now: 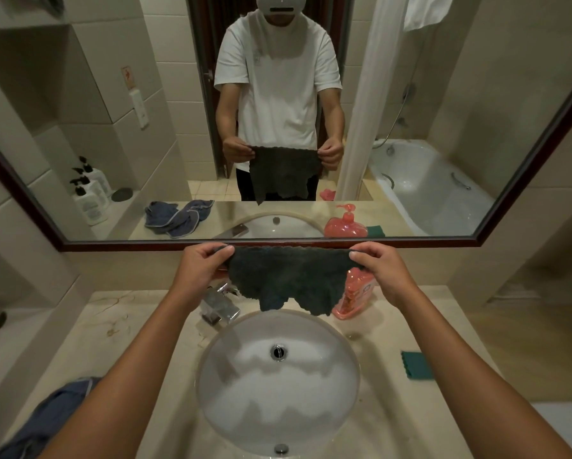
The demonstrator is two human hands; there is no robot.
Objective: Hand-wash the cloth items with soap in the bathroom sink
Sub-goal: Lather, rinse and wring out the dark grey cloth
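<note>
Right now I have the dark grey cloth (289, 278) stretched out flat between both hands, held up above the far side of the sink (339, 332), in front of the faucet (219, 304). Its long axis runs left to right along the top edge; the rest hangs straight down from my grip, ragged lower hem just over the back of the basin. My left hand (201, 268) pinches the top left corner between thumb and curled fingers, and my right hand (379, 270) pinches the top right corner the same way, so both grips are closed tight on fabric. The hands sit level and about equally near the bowl, so I judge neither has the advantage; lowering both together should drop the cloth into the basin.

Behind the cloth's right side stands the pink soap bottle (355, 294), closest to my right hand. A blue cloth (51, 422) lies bunched on the counter (410, 422) at near left, and a green sponge (416, 365) rests to the right of the sink.
</note>
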